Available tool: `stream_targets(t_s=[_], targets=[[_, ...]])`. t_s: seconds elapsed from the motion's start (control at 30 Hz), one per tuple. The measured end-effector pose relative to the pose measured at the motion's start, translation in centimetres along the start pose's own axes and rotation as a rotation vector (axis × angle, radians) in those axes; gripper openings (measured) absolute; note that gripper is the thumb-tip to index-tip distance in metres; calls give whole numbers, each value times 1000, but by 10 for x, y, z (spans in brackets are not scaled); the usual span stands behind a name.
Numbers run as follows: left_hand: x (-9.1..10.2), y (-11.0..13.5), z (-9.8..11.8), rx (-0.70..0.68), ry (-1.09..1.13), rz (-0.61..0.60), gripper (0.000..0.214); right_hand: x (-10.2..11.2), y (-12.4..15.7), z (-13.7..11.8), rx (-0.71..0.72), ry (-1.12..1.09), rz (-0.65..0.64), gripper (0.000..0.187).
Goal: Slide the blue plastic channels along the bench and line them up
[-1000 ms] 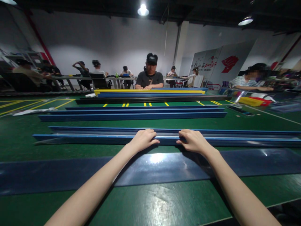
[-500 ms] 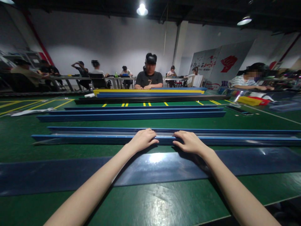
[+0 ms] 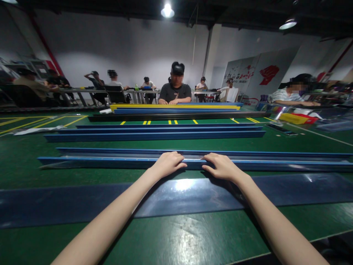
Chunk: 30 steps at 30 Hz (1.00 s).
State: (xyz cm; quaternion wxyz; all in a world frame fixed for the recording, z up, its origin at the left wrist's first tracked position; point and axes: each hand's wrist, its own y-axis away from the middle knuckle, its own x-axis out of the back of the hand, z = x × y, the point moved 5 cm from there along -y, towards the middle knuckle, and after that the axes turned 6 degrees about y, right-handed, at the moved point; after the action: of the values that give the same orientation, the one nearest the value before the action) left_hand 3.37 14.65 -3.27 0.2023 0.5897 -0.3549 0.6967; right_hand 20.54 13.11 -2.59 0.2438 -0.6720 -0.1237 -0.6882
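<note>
Across the green table (image 3: 176, 243) lies a long blue channel strip (image 3: 275, 164) with raised front and back edges. My left hand (image 3: 170, 162) grips its near edge, thumb in front and fingers hooked over into the channel. To the right, my right hand (image 3: 219, 163) grips the same edge in the same way, a short gap between the two. The fingertips inside the channel are partly hidden. Nearer to me, under my forearms, a wide, flat, glossy clear-blue strip (image 3: 176, 197) stretches across the table.
Beyond lie more blue channels (image 3: 154, 136), a black strip (image 3: 179, 117) and a yellow strip (image 3: 176, 107). A phone (image 3: 281, 129) rests at the right near a yellow packet (image 3: 293, 118). A person (image 3: 175, 92) sits at the far side; others sit at tables behind.
Almost nothing differs. Both hands keep their hold on the near edge of the blue channel strip, and the view has shifted very slightly.
</note>
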Motion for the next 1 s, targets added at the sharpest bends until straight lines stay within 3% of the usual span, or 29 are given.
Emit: stream_targets(t_s=[0.37,0.7,1.0], targets=[[-2,1,-1,21,-41,-25,37,-1,0,-1,-26,57,-60,30],[0,1,1,17,-21,-20,33,-1,0,-1,11,36,-7,34],[-1,1,2,53,-48,-52,36,-3,-1,0,-14,37,-33,37]])
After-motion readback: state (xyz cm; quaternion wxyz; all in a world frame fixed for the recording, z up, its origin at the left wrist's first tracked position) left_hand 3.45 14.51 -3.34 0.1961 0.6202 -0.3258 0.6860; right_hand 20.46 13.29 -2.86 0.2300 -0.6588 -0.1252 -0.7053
